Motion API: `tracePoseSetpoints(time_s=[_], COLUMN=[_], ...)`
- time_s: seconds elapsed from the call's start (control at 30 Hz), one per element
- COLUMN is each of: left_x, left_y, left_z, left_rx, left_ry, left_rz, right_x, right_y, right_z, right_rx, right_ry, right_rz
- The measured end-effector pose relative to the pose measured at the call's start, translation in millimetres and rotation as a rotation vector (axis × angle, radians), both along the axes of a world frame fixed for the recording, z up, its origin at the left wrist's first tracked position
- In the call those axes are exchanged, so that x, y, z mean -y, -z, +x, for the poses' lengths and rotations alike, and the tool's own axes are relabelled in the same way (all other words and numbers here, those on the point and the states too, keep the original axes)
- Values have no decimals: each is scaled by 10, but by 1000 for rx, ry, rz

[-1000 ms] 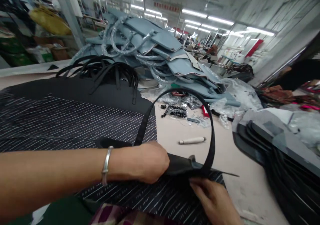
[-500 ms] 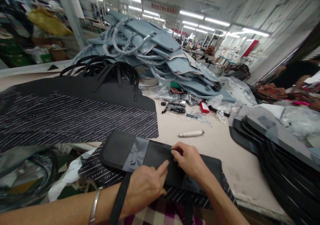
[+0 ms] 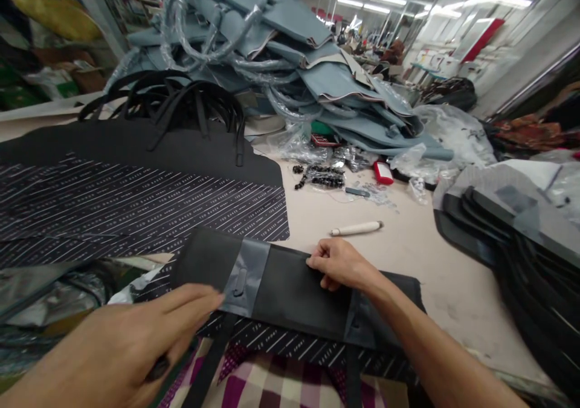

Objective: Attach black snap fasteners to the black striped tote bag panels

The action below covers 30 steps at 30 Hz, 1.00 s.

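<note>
Across my lap and the table edge lies a black bag panel [image 3: 290, 281] with dark straps and two grey translucent patches. Under it shows black striped lining [image 3: 290, 340] with white lettering. The fingers of my right hand [image 3: 339, 263] are closed in a pinch at the panel's upper edge. Near the panel's left end, my left hand [image 3: 149, 335] is stretched out, blurred, with its fingertips beside the left grey patch [image 3: 247, 278]. A dark shape shows under its palm; I cannot make out what it is.
A white pen-like tool [image 3: 356, 228] lies beyond the panel. Striped bag pieces [image 3: 149, 205] with black handles spread at the left. Behind rises a heap of blue-grey bags [image 3: 294, 57]. Small black parts [image 3: 321, 177] and a red box [image 3: 383, 172] lie mid-table; black handled pieces [image 3: 502, 233] are stacked right.
My left hand has moved off the panel's middle to the left and nearer the camera. My right hand stays at the upper edge. The view has tipped downward.
</note>
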<state>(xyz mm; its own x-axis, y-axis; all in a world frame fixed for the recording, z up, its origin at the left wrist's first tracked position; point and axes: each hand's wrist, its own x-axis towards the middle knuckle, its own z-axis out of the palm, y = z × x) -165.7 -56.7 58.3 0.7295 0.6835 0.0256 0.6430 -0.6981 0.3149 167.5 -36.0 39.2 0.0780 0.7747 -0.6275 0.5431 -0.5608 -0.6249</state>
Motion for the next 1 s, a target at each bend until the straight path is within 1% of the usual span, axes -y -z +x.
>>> tracePoseSetpoints(time_s=[0.03, 0.07, 0.1, 0.17, 0.2, 0.27, 0.37, 0.47, 0.57, 0.7, 0.87, 1.0], left_x=[-87, -174, -259, -408, -467, -551, -599, -598, -596, -612, -631, -632], left_y=[-68, -102, -104, -32, 26, 149, 291, 361, 389, 402, 425, 448], left_z=[183, 385, 588, 933, 1055, 1186, 1188, 1145, 1160, 1206, 1209, 1193], left_rx=[-35, -73, -93, -134, -152, -179, -184, -191, -215, -210, -119, -47], left_ry=[73, 156, 213, 294, 322, 368, 418, 439, 448, 467, 453, 484], left_rz=[16, 18, 25, 33, 38, 43, 57, 101, 133, 134, 90, 144], right_x=[-12, -20, -26, -36, -40, -50, -66, -85, -110, -138, -147, -156], right_y=[9, 21, 34, 59, 70, 83, 76, 47, 25, 24, 9, -23], right_z=[3, 7, 11, 20, 25, 35, 38, 29, 17, 12, 29, 46], right_rx=[-2, -2, -2, 1, 3, 5, 5, 10, 27, 73, 51, -7], right_ry=[1, 3, 5, 10, 12, 16, 16, 15, 11, -17, -57, -61], right_rz=[-12, -20, -26, -34, -40, -54, -78, -100, -122, -117, -101, -121])
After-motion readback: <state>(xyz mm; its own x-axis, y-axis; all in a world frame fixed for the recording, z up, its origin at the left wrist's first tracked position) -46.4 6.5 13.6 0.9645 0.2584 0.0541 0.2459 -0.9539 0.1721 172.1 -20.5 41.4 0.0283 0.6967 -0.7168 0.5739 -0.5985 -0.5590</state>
